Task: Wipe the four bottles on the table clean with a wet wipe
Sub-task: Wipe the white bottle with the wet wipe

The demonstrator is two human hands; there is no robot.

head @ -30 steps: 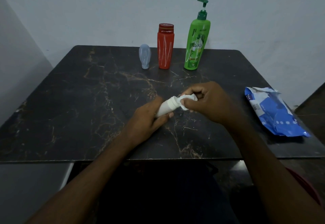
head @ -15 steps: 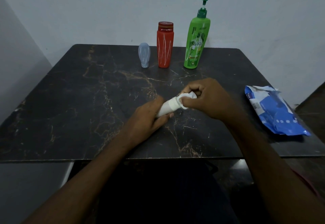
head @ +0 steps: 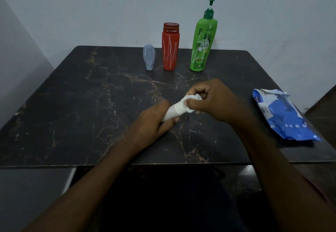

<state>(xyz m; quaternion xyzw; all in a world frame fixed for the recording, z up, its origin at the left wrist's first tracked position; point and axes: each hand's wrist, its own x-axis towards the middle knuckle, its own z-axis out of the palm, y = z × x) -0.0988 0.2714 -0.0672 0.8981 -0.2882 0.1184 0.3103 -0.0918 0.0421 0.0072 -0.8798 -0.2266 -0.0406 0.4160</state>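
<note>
- My left hand (head: 154, 120) is nearest me, its grip closed round the lower body of the white bottle (head: 172, 110), which I hold tilted just above the middle of the dark marbled surface (head: 81, 113), neck pointing up and to my right.
- My right hand (head: 212, 100) meets it at the top end, grip pinched on the wet wipe (head: 190, 102), which is bunched over the bottle's cap and neck. Thumb below, fingers curled above, the wipe pressed between them and the plastic.
- By my reckoning, this is the first of the four bottles being cleaned, and I am working on its top. Whether its lower body is done I cannot tell, since my left palm covers it.
- Next I would twist the wipe round the neck, then draw it down the body while my left grip shifts to free the covered part. The bottle is small and smooth, so a wet grip could let it slip.
- Off to my right, near the surface's edge, lies the blue wipe packet (head: 283, 117), well apart from my hands.
- At the far edge, by the wall, three bottles stand in a row, apparently untouched: the small pale blue bottle (head: 149, 57), the red bottle (head: 170, 47) just beside it, and the tall green pump bottle (head: 202, 44) on the right.
- Once the white one is set down, I expect to reach far for one of these.
</note>
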